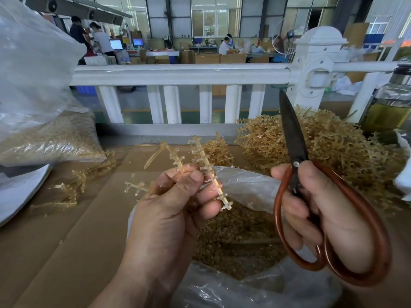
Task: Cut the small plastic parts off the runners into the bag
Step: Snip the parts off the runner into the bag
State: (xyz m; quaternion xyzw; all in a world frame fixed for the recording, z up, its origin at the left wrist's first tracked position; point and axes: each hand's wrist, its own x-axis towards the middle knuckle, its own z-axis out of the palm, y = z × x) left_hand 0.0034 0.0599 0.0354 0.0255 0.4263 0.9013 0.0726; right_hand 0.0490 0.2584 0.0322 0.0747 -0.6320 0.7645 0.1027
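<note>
**Runners up, blades together**

My left hand (175, 207) pinches runners (206, 165) right over the open bag (246, 185). My right hand (322, 210) grips the scissors (293, 138), blades together, tip up, clear air between them and the runners.

head camera: sitting on the person's head | looking forward and down | hanging close above the left hand (175, 210) and right hand (329, 210) | also catching the white fence (178, 74) well past the hands
</note>
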